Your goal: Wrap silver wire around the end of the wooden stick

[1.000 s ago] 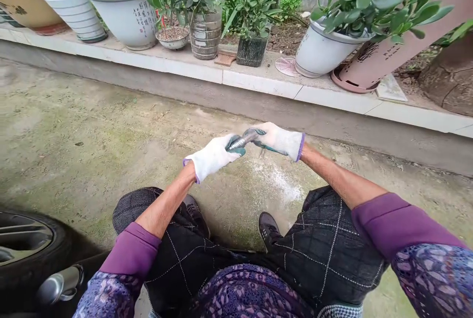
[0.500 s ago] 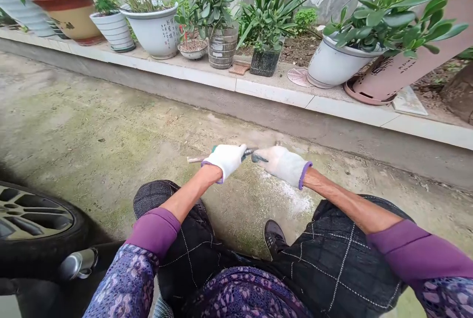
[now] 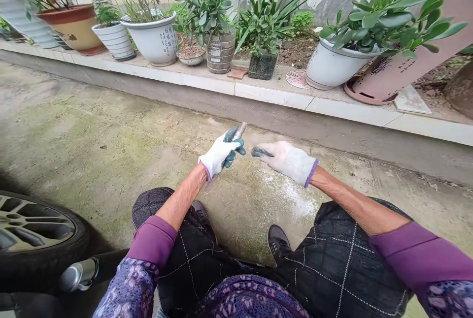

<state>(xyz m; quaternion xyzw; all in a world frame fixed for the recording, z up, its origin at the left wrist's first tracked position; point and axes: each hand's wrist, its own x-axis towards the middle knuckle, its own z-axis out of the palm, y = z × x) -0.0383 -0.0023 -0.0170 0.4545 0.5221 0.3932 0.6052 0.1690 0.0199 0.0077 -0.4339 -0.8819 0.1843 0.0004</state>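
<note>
I sit low over a mossy concrete floor [image 3: 111, 136], both hands in white gloves with green palms. My left hand [image 3: 220, 153] is closed round a slim metal tool [image 3: 239, 131]. Its grey tip tilts up and away past the fingers, and its other end shows below the wrist. My right hand [image 3: 286, 160] hovers just right of the tool, fingers stretched towards it, a small gap between them, nothing visible in it. A patch of white dust [image 3: 293, 197] lies on the floor under my right forearm, in front of my right shoe [image 3: 277, 239].
A raised tiled ledge [image 3: 266, 94] crosses the back, lined with potted plants: a white pot [image 3: 155, 40], a grey pot [image 3: 220, 52], a black pot [image 3: 262, 64], a tilted white pot [image 3: 330, 64]. A car wheel [image 3: 33, 232] and an exhaust pipe [image 3: 77, 273] sit at my left.
Both hands gripped the tool held level between them. Now my right hand has let go and drawn slightly right, and my left hand has swung the tool's tip upward.
</note>
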